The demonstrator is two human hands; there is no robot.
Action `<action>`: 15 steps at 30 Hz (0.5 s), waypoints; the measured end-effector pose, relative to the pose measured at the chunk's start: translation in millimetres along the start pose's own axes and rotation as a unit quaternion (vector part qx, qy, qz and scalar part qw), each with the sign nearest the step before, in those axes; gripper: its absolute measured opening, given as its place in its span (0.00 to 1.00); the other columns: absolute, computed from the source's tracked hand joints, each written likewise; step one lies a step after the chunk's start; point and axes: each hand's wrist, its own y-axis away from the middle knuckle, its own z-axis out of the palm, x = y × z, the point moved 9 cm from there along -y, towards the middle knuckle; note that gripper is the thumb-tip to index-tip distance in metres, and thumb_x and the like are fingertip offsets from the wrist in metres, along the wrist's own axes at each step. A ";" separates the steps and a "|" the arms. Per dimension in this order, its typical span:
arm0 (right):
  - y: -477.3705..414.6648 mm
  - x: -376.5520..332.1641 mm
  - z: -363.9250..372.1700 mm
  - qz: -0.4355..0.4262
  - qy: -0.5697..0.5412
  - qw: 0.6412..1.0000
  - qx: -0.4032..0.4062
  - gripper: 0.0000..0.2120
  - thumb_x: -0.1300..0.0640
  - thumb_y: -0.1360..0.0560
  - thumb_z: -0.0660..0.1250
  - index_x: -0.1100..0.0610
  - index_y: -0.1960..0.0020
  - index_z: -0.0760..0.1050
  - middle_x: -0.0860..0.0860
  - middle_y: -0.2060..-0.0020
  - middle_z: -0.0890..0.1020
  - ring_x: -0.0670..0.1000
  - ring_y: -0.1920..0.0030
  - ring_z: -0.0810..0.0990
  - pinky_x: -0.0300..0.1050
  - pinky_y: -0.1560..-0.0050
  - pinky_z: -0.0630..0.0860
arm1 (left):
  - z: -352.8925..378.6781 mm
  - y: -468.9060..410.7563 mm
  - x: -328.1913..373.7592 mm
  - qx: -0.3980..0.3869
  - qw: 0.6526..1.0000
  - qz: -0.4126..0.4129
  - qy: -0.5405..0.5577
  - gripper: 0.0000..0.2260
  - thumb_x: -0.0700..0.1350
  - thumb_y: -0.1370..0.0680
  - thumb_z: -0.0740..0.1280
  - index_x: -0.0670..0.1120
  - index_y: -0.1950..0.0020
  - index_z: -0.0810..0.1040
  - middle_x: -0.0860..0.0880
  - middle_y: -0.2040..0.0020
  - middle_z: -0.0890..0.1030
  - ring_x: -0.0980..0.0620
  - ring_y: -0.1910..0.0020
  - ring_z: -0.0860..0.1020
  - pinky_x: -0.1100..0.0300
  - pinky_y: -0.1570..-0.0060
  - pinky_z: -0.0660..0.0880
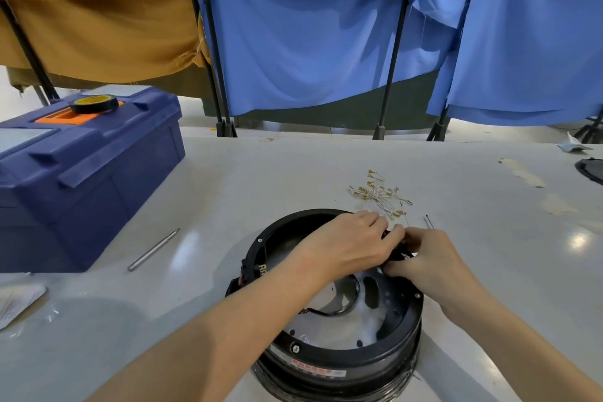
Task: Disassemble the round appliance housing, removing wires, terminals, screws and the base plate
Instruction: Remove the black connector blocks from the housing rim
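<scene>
The round black housing (339, 359) stands on the white bench (261, 179) at lower centre of the frame, open side up, with its pale base plate (339, 326) and a loose black wire (329, 312) showing inside. Both hands meet at its far right rim: the left hand (346, 245) curls its fingers (372, 217) round a small black part (399, 254), and the right hand (427, 258) pinches the same part. Just beyond them lies a heap of wires with brass terminals (380, 192). A metal rod (153, 250) lies to the left, near a blue toolbox (81, 173) carrying a tape roll (94, 103).
</scene>
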 end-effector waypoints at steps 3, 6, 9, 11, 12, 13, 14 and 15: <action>0.2 -2.3 -1.0 -0.021 0.008 0.999 0.029 0.04 0.63 0.38 0.73 0.57 0.64 0.80 0.54 0.72 0.81 0.48 0.72 0.73 0.39 0.71 0.71 | 1.4 0.4 5.2 0.047 0.997 0.037 -0.057 0.15 0.37 0.19 0.52 0.37 0.38 0.74 0.40 0.51 0.82 0.43 0.53 0.80 0.54 0.51 0.78; -1.1 -7.0 -5.6 -0.040 0.052 0.996 0.061 0.07 0.65 0.37 0.71 0.58 0.71 0.76 0.50 0.81 0.73 0.45 0.79 0.65 0.32 0.80 0.61 | -0.3 1.5 12.3 0.096 0.987 0.063 -0.116 0.13 0.38 0.20 0.56 0.37 0.42 0.78 0.37 0.52 0.82 0.41 0.56 0.82 0.53 0.52 0.79; -0.7 -7.6 -8.5 -0.029 0.091 0.993 0.077 0.11 0.67 0.37 0.69 0.58 0.74 0.72 0.47 0.85 0.67 0.47 0.81 0.63 0.34 0.82 0.58 | -0.6 3.7 16.3 0.119 0.979 0.076 -0.148 0.13 0.37 0.20 0.56 0.37 0.45 0.79 0.36 0.54 0.83 0.41 0.59 0.82 0.52 0.55 0.79; 0.3 -9.3 -9.4 -0.027 0.113 0.990 0.084 0.10 0.66 0.37 0.69 0.58 0.74 0.73 0.47 0.84 0.67 0.48 0.79 0.63 0.35 0.79 0.58 | -0.9 3.9 16.2 0.131 0.977 0.073 -0.149 0.13 0.37 0.21 0.56 0.37 0.46 0.79 0.37 0.57 0.83 0.42 0.61 0.82 0.53 0.56 0.79; 1.0 -10.2 -9.5 -0.029 0.121 0.988 0.088 0.10 0.67 0.37 0.69 0.59 0.74 0.73 0.48 0.83 0.67 0.49 0.78 0.63 0.38 0.77 0.58 | -1.6 3.6 15.8 0.135 0.978 0.071 -0.145 0.12 0.37 0.21 0.57 0.37 0.47 0.79 0.38 0.58 0.83 0.43 0.62 0.82 0.53 0.57 0.79; 2.2 -11.1 -9.6 -0.029 0.130 0.987 0.093 0.09 0.67 0.37 0.68 0.59 0.74 0.74 0.49 0.82 0.68 0.51 0.77 0.63 0.41 0.76 0.58 | -2.7 3.5 15.6 0.141 0.978 0.070 -0.138 0.11 0.37 0.21 0.58 0.37 0.48 0.79 0.39 0.60 0.82 0.43 0.63 0.81 0.54 0.58 0.79; 3.4 -11.6 -10.1 -0.029 0.139 0.985 0.099 0.08 0.67 0.36 0.68 0.60 0.73 0.74 0.51 0.82 0.68 0.52 0.76 0.64 0.41 0.74 0.58 | -4.2 3.9 15.3 0.147 0.978 0.071 -0.130 0.10 0.37 0.22 0.59 0.37 0.48 0.79 0.40 0.61 0.82 0.44 0.64 0.80 0.54 0.59 0.78; 4.3 -12.4 -10.6 -0.030 0.147 0.983 0.106 0.07 0.68 0.36 0.67 0.61 0.72 0.75 0.52 0.81 0.69 0.52 0.75 0.64 0.42 0.74 0.58 | -5.6 4.4 15.0 0.154 0.978 0.073 -0.122 0.10 0.37 0.22 0.59 0.37 0.49 0.79 0.42 0.62 0.81 0.45 0.65 0.79 0.55 0.60 0.78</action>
